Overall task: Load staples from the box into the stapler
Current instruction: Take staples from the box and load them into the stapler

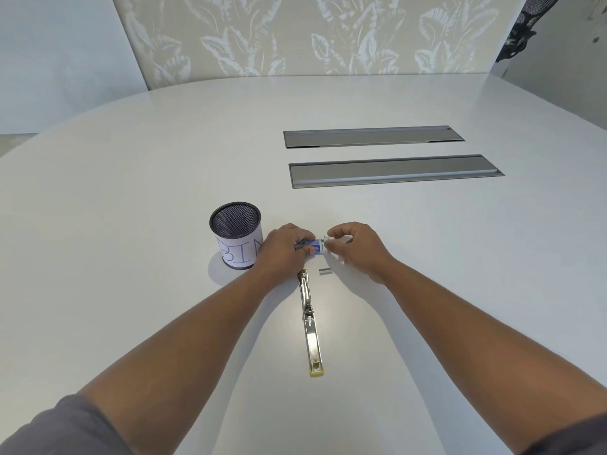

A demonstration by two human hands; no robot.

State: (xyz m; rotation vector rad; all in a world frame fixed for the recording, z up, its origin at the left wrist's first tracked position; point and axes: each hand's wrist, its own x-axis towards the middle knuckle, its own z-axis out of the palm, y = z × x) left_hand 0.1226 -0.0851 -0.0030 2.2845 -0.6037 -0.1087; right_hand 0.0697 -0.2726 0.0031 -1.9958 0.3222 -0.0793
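Your left hand (284, 249) is closed around the box (310, 246), pinning it just beyond the far tip of the stapler (310, 323). Your right hand (353, 249) pinches at the box's open end, thumb and forefinger drawn together on what looks like the inner tray or a strip of staples; it is too small to tell which. Judging by this, you are at the drawing-out step. Keep the box flat and steady with your left hand, pull straight along its length, and grip the strip by its sides so it does not snap into short pieces.

A short strip (325, 271) already lies loose just right of the stapler's far end. It may do for the load, so do not sweep it away with your right wrist.

The stapler lies folded out flat, its long axis running from you toward the box, its yellow end nearest you. The channel seems exposed and ready, though you should check that before dropping anything in.

Left of the stapler's far end, beside your left hand, stands a mesh cup (235, 236) labelled BIN.

The table (131, 192) is white, smooth and rounded. Well beyond the stapler, two grey hatches (394, 170) sit flush in the top. Past the table's edge hangs a leaf-patterned panel (312, 34).
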